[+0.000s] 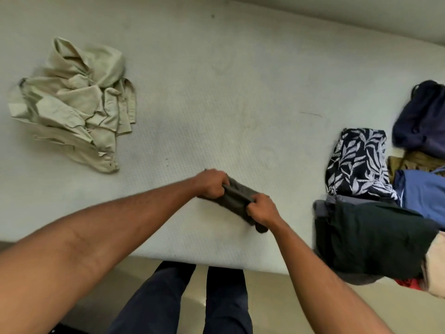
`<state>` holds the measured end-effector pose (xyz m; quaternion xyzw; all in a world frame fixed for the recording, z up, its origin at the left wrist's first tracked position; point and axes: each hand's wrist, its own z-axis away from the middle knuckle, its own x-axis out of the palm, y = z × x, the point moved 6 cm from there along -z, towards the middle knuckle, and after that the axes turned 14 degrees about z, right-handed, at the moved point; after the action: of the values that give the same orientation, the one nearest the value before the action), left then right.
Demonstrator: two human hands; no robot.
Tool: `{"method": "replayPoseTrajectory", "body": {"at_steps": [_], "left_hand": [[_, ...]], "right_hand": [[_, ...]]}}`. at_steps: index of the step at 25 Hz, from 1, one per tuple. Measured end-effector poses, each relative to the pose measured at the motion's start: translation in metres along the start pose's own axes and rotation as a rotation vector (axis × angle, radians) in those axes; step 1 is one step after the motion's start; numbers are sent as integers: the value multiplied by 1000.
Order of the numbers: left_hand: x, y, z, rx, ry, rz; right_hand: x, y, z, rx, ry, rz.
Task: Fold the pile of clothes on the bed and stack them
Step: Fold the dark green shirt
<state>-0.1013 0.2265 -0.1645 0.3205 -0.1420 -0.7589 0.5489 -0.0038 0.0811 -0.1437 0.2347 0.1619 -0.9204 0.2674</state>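
Note:
A small dark grey garment [237,197] lies bunched on the white bed [216,92] near its front edge. My left hand [212,183] grips its far left end with curled fingers. My right hand [262,209] grips its near right end. A crumpled beige garment [74,102] lies spread at the left of the bed. On the right are folded clothes: a navy leaf-print piece [356,162], a dark green piece [368,237], a blue piece [423,194] and a dark navy piece [421,119].
An olive-brown garment [416,161] sits between the navy and blue pieces. Pink cloth [435,263] and a bit of red cloth [409,283] show at the right edge. My legs in dark trousers [183,300] stand on a tan floor against the bed's front edge.

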Motion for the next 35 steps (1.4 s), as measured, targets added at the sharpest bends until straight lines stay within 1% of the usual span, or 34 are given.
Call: {"method": "replayPoseTrajectory", "body": {"at_steps": [4,5,7,9,11,15,17,19,23,26,28,30,31,33,34,35], "left_hand": [[48,-47,59,-123,-76,228],[58,-56,68,-147,-84,257],[69,-68,76,-179,-48,313],[74,-66,77,-179,-2,344],[70,-50,76,-168,50,375],[45,8,75,-112,205,344],[35,54,76,-69,284,324],[34,120,74,24,347,351],[44,279,55,220,453,336],[65,405,27,394,489,251],[92,478,3,463,465,242],[135,534,-29,489,360,229],[160,554,-51,483,298,202],[208,574,-87,456,196,76],[228,583,-102,447,174,11],[240,590,-113,450,192,-42]], "right_hand": [[58,-6,41,-26,-194,-88],[68,-7,47,-43,-218,-71],[79,-8,53,-66,-249,-36],[81,-4,54,-79,-251,-26],[70,4,51,-105,-224,-25],[9,27,57,-240,-110,-27],[-35,52,73,-307,-26,-30],[-83,100,95,-329,73,-66],[-177,217,136,-346,308,-104],[-244,324,163,-293,462,-137],[-277,399,175,-242,566,-151],[-291,474,181,-157,597,-158],[-291,510,181,-107,593,-156],[-277,567,181,-21,592,-124],[-269,591,180,9,613,-122],[-263,610,178,23,654,-143]]}}
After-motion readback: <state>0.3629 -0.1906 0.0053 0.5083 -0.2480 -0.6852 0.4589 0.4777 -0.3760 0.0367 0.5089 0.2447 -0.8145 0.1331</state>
